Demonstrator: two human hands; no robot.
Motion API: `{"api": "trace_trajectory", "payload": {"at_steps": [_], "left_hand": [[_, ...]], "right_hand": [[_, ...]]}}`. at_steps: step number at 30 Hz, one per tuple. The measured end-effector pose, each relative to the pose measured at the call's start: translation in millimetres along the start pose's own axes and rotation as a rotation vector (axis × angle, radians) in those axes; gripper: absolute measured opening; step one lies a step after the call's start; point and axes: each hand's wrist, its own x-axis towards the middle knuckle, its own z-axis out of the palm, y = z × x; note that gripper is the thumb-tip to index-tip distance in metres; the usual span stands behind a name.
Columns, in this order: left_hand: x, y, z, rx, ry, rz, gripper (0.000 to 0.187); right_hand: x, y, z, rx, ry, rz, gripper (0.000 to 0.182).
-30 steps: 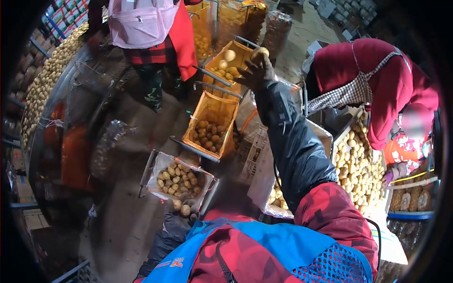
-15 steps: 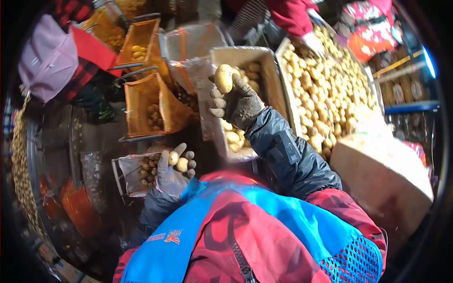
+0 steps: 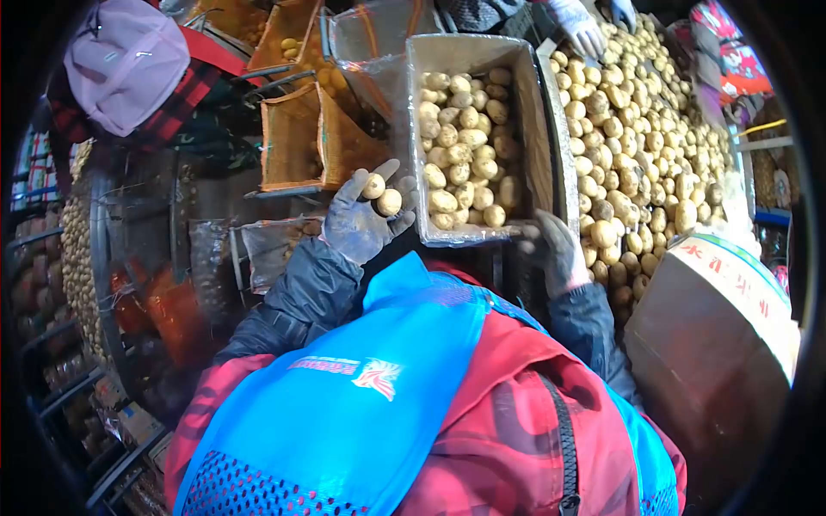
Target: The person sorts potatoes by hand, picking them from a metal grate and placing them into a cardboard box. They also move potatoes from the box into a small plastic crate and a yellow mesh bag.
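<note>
My gloved left hand (image 3: 360, 222) cradles two potatoes (image 3: 376, 186), with its fingers curled up around them. It is just left of a plastic-lined box (image 3: 416, 146), which is well filled with pale potatoes (image 3: 461, 155). At the box's near right corner is my gloved right hand (image 3: 555, 251). Its fingers reach toward the rim, somewhat blurred, and no potato shows in them. To the right of the box, a large heap of potatoes (image 3: 628, 155) lies behind a raised edge.
Orange mesh-lined bins (image 3: 288, 142) stand at the upper left, with a smaller lined bin (image 3: 267, 254) below them. A co-worker's gloved hand (image 3: 581, 30) is over the far end of the heap. A large carton (image 3: 714, 344) stands at the right. A person with a lilac cap (image 3: 129, 64) is at the upper left.
My right hand has come down from above the box to its near right corner, and the potato it held is gone from it. My left hand has moved up and right with its two potatoes.
</note>
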Motion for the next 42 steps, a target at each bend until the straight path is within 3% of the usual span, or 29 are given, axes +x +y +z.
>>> {"api": "trace_trajectory", "payload": {"at_steps": [5, 8, 11, 14, 15, 17, 22, 26, 27, 29, 31, 33, 36, 39, 42], "left_hand": [[-1, 37, -6, 0.040, 0.086, 0.148, 0.053], [2, 57, -7, 0.099, 0.134, 0.224, 0.055], [1, 64, -13, 0.135, 0.184, 0.320, 0.050], [-3, 61, 3, 0.807, 0.379, 0.628, 0.049], [-6, 60, 13, 0.808, 0.377, 0.629, 0.049], [-5, 60, 28, 1.560, 0.225, 0.976, 0.064], [1, 57, 65, 1.790, 0.095, 1.238, 0.083], [8, 59, 78, 1.893, 0.126, 1.348, 0.086], [13, 61, 81, 1.889, 0.105, 1.353, 0.086], [26, 67, 88, 1.933, 0.029, 1.607, 0.083], [40, 73, 110, 2.003, -0.053, 1.752, 0.078], [61, 76, 121, 1.863, -0.091, 1.897, 0.072], [74, 82, 141, 1.905, -0.081, 1.891, 0.066], [87, 79, 145, 1.897, -0.151, 1.829, 0.064], [101, 68, 142, 1.726, -0.270, 1.821, 0.058]], "right_hand": [[-12, 18, -20, 0.118, 0.050, -0.008, 0.038], [-19, 13, -20, 0.197, -0.152, 0.049, 0.036], [-17, 18, -21, 0.207, -0.096, 0.028, 0.031], [-17, 16, -24, 0.293, -0.127, 0.067, 0.021], [-17, 16, -26, 0.326, -0.112, 0.104, 0.019], [-18, 15, -29, 0.295, -0.107, 0.106, 0.023], [-18, 16, -28, 0.184, 0.034, 0.040, 0.034], [-27, 7, -17, 0.262, 0.049, 0.063, 0.032], [-28, 6, -17, 0.326, 0.008, 0.105, 0.030], [-11, 30, -38, 0.481, -0.233, 0.090, 0.027], [-27, 22, -25, 0.390, -0.022, 0.097, 0.026], [-30, 23, -31, 0.138, -0.084, -0.023, 0.030], [-33, 44, -33, 0.422, 0.040, 0.004, 0.034], [-49, 37, -27, 0.380, 0.195, 0.044, 0.035], [-51, 42, -35, 0.396, 0.143, 0.031, 0.036]]}}
